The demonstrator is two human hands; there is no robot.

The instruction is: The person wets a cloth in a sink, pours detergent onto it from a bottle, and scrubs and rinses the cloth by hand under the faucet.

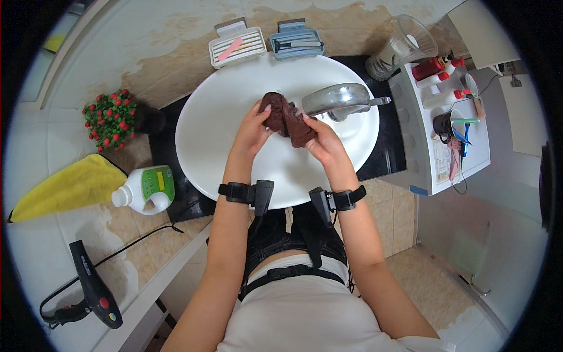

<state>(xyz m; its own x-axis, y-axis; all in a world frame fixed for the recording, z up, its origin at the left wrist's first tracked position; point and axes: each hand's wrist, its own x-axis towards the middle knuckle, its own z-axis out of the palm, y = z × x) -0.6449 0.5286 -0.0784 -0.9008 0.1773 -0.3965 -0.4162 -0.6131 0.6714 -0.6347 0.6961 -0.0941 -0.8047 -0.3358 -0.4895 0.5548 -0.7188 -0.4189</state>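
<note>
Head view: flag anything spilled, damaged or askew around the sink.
No spill or damage shows on the white sink or the brown cloth-like bundle held over it. Only the pink strip looks slightly askew: it lies slantwise across the slats of the white soap dish.

dressed in a plain white shirt [299, 317], short in the sleeve, with soft creases across the front. belted low over it with a narrow black strap [256, 283], fastened by a black buckle [291, 271] near the middle. clad below in black jeans [335, 240] with paler stitching along the seams. strapped at the left wrist with a black band [236, 192] carrying a chunky, angular dark grey box [264, 196]; matched at the right by a second band [350, 199] and second box [321, 205], trailed by a thin black cable [335, 220]. bare from band to fingertip on left hand [252, 130] and right hand [328, 142].
</note>
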